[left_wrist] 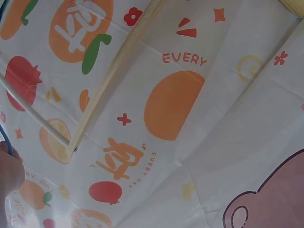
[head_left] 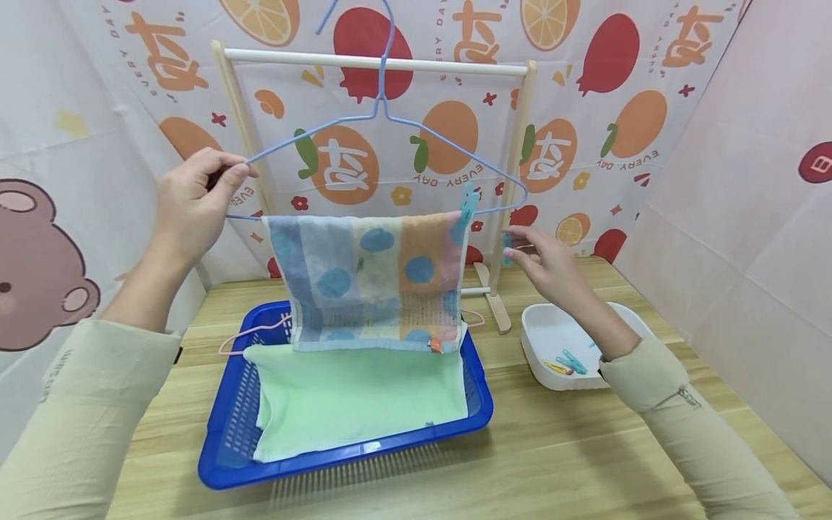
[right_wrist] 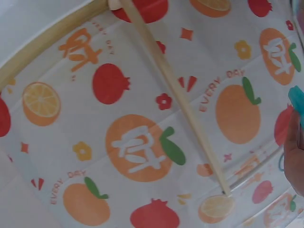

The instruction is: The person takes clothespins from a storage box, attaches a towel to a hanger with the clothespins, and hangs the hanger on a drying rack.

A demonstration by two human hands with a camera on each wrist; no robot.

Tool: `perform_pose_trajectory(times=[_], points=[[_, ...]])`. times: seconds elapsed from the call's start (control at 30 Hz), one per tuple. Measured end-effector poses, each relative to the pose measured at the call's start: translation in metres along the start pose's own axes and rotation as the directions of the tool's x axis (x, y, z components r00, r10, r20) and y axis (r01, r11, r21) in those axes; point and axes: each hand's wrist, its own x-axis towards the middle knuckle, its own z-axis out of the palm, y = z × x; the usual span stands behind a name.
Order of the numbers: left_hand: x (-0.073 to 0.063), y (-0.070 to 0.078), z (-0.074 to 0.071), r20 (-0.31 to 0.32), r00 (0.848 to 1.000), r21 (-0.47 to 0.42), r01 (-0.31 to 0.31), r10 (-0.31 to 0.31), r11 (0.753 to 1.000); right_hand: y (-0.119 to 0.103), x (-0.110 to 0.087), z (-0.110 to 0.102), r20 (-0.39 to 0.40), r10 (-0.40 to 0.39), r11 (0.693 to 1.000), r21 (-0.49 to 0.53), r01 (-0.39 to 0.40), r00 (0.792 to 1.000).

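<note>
My left hand [head_left: 201, 202] pinches the left end of a blue wire hanger [head_left: 382, 79], holding it up in front of the rack. Draped over its lower bar is a small towel [head_left: 367, 282] with coloured stripes and blue dots. A light-blue clothespin [head_left: 466, 206] clips the towel's upper right corner to that bar; no pin shows at the left corner. To the right of the hanger, my right hand [head_left: 552, 263] pinches another light-blue clothespin [head_left: 507, 247], apart from the towel. The same clothespin [right_wrist: 296, 99] shows at the right wrist view's edge.
Below the towel, a blue basket [head_left: 214, 451] holds a light-green towel [head_left: 364, 397] and a pink hanger [head_left: 230, 347]. A white bin [head_left: 536, 347] with several clothespins [head_left: 572, 361] stands at right. Behind is a wooden rack [head_left: 513, 137] with a white top rod [head_left: 292, 58].
</note>
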Motion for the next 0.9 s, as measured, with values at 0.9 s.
perform_pose_trajectory(times=[0.9], points=[[0.0, -0.004, 0.004, -0.013, 1.0, -0.026, -0.018, 0.018, 1.0, -0.1, 0.075, 0.041, -0.055, -0.249, 0.885, 0.392, 0.251, 0.967]])
